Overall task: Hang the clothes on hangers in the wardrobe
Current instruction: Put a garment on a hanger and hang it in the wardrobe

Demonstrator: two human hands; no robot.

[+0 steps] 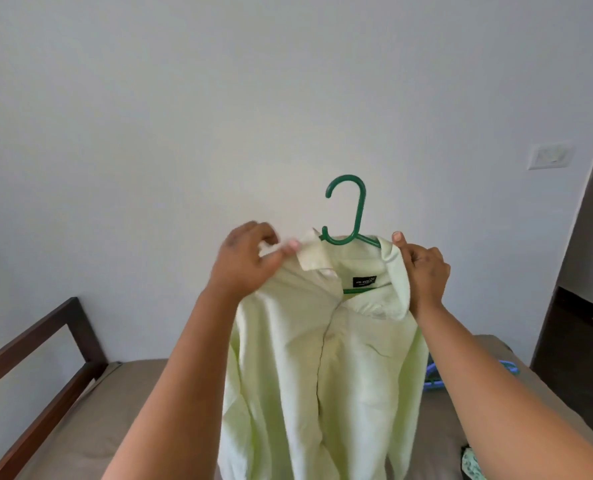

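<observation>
Held up over the bed [122, 403], in the middle of the scene: a pale green shirt [322, 375] already threaded onto a green hanger [352, 209], hook standing free above the collar. Left hand [246, 265] pinching the left collar tip, fingers [290, 244] curled tight around the fabric. Right hand [426, 271] gripping the right side of the collar and shoulder, thumb raised along the edge. Neither hand plainly on the hanger itself, so probably carried by the cloth alone.

Likely step: squaring the collar and shoulders before the walk to the wardrobe, which is out of view.

Risks from here:
- Uneven pull on the collar, tipping the hanger inside the shirt and dropping one shoulder off its arm.
- Placket apparently closed only near the top; loose fabric free to slide once one hand lets go.
- Release of both collar grips before taking the hook, letting shirt and hanger fall to the bed.
- Long hem dragging over the mattress and fresh creasing.
- Hook swinging round while carried, facing the wrong way at the rail.

Far right on the bed: a blue hanger [437, 377], partly hidden behind the shirt; a patterned cloth [470, 460] at the near right edge.
</observation>
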